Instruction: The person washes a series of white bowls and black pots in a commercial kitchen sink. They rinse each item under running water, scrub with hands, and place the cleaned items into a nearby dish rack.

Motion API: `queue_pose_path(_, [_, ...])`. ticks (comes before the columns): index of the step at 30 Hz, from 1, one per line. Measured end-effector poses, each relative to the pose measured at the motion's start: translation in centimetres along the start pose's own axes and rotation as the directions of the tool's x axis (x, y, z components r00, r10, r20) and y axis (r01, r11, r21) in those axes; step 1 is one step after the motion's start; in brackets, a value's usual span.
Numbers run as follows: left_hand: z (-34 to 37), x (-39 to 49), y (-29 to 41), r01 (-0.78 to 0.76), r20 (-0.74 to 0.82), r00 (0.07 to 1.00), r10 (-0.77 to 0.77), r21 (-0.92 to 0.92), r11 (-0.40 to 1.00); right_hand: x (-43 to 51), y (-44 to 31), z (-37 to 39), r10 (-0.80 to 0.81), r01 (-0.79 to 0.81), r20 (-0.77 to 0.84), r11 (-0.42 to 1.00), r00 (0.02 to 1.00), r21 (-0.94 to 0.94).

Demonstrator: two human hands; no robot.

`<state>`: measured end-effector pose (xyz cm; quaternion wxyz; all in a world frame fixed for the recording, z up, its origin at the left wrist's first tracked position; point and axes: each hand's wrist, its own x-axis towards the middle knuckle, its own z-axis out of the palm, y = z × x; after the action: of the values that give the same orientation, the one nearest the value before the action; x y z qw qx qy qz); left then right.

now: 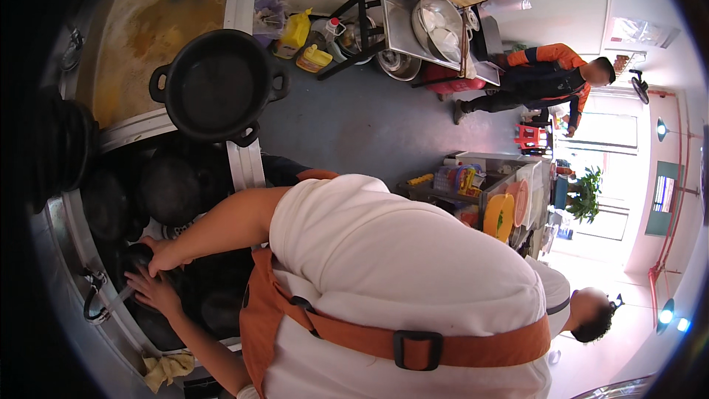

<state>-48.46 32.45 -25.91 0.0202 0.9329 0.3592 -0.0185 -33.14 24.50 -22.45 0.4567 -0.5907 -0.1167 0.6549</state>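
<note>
At the sink [91, 241], my right hand [160, 255] grips a small black pot or lid [137, 255], partly covered by the hand. Just beside it is my left hand [155, 291], its fingers spread over dark cookware; whether it holds anything is unclear. A metal tap [95, 299] reaches in near my left fingers, with what looks like a thin stream of water. Several black pots [169, 191] lie piled in the dark basin around both hands. A larger black pot with loop handles [219, 86] rests across the sink's edge to my right.
Beyond that pot, another basin [160, 39] holds cloudy brown water. Stacked black cookware [63, 149] stands along the far side. A yellow cloth [169, 370] hangs on the rim. A steel table [401, 33] carries bowls. Two people, one in an orange-and-dark jacket [545, 75], are behind me.
</note>
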Motion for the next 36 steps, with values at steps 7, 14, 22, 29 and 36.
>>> queue_pose_path(7, [-1.7, -2.6, 2.1, 0.302, 0.418, 0.908, -0.002, -0.653, 0.694, 6.2, 2.6, 0.0, -0.085, 0.082, -0.034, 0.994, 0.996, -0.066])
queue_pose_path(14, [-4.4, -6.6, 3.6, 0.167, -0.331, 0.904, -0.271, -0.31, 0.936, 4.4, 7.9, 0.0, 0.152, -0.3, 0.316, 0.813, 0.936, 0.498])
queue_pose_path(22, [0.6, -6.6, 4.0, 0.273, 0.271, 0.454, -0.849, -0.949, -0.158, 2.0, 1.2, 2.0, -0.156, 0.155, -0.033, 0.987, 0.987, -0.034])
queue_pose_path(29, [-4.4, -5.6, 5.1, 0.236, 0.669, 0.482, -0.566, -0.722, -0.651, -0.7, 0.6, -0.3, 0.084, -0.105, 0.086, 0.955, 0.993, 0.276])
queue_pose_path(36, [-0.9, -2.7, 3.4, 0.305, 0.786, 0.516, -0.341, -0.541, -0.784, -0.9, -4.0, 0.1, -0.278, 0.222, -0.028, 0.822, 0.96, -0.525])
